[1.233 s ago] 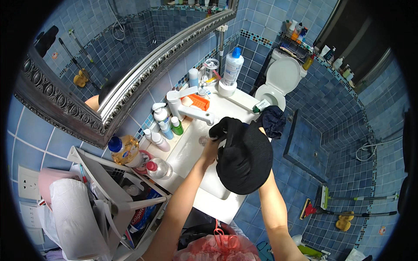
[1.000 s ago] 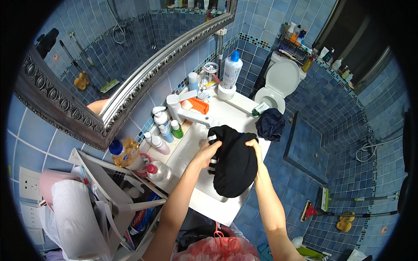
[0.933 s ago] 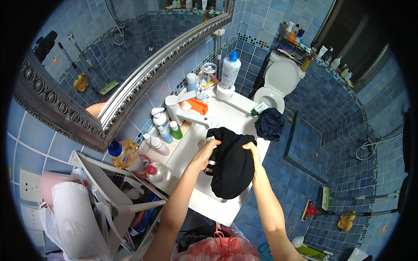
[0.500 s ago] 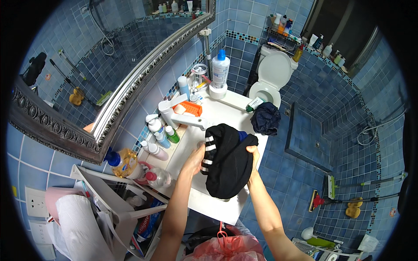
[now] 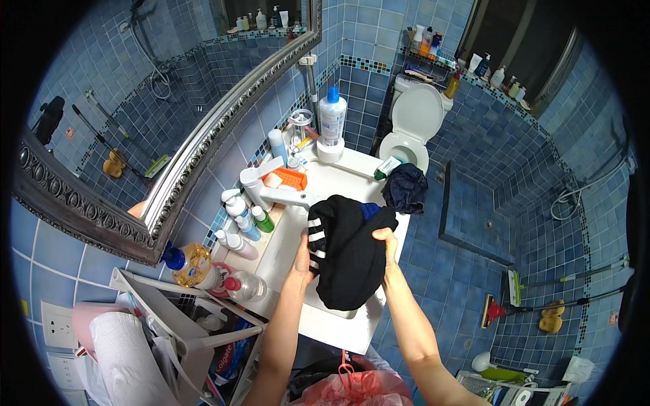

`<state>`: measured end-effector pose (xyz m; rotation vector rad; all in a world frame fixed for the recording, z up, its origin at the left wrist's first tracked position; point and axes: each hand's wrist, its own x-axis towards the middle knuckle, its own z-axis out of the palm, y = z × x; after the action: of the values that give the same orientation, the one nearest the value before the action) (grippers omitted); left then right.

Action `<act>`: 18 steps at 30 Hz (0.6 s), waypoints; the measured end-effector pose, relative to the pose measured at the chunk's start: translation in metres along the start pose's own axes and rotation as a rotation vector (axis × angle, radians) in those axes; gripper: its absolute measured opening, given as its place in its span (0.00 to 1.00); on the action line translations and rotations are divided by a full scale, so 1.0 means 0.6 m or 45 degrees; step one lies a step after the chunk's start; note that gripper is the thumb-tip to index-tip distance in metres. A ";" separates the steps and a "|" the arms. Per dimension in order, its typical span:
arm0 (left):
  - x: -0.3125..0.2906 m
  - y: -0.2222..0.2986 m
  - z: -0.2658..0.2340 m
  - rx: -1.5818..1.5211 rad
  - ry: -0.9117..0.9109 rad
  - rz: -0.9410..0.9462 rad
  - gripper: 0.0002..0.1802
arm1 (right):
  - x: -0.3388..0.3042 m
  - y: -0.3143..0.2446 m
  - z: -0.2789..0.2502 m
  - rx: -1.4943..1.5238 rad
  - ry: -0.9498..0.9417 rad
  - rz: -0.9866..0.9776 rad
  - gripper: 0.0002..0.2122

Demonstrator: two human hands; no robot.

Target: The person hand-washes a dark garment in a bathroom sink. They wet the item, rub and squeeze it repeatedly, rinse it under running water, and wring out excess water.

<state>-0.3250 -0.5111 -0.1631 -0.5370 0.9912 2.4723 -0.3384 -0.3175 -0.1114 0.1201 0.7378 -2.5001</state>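
I hold a bunched black garment (image 5: 355, 260) with white stripes over the white washbasin (image 5: 288, 233). My left hand (image 5: 302, 258) is closed on its striped left side, with most of the fingers hidden behind the cloth. On the right side my right hand (image 5: 388, 248) grips it, thumb on top and fingers underneath. A patch of blue cloth (image 5: 370, 211) shows at the far edge of the bundle. Just beyond it the white faucet (image 5: 288, 197) reaches over the basin. A crumpled dark navy cloth (image 5: 405, 189) lies at the counter's right edge, beside a green and white packet (image 5: 387, 168).
Pump bottles (image 5: 235, 203) and an orange soap dish (image 5: 292, 178) line the wall side. A large blue-capped bottle (image 5: 332, 116) stands at the back. A white shelf rack (image 5: 193, 338) is at lower left, a red plastic bag (image 5: 355, 389) below me. The toilet (image 5: 416, 111) stands beyond.
The view has shifted slightly. Both hands still hold the black garment; my right thumb now lies farther over its top, and the bundle's folds have changed a little.
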 end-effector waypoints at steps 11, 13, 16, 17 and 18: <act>-0.016 0.019 0.036 0.875 0.213 0.455 0.20 | 0.011 0.057 0.015 -0.822 0.547 -0.660 0.05; 0.003 0.011 0.008 1.041 0.198 0.678 0.18 | 0.015 0.070 0.029 -0.984 0.565 -0.772 0.05; 0.002 0.007 0.012 1.279 0.209 0.809 0.17 | 0.015 0.083 0.024 -1.121 0.618 -0.901 0.05; -0.009 0.011 0.024 1.345 0.206 0.815 0.17 | 0.016 0.085 0.016 -1.213 0.607 -0.969 0.06; -0.018 0.014 0.036 1.411 0.203 0.820 0.17 | 0.015 0.089 0.009 -1.246 0.624 -1.032 0.06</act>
<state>-0.3244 -0.5039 -0.1388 -0.0145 2.6119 1.8361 -0.3189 -0.3626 -0.1342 0.0807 2.5227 -2.4411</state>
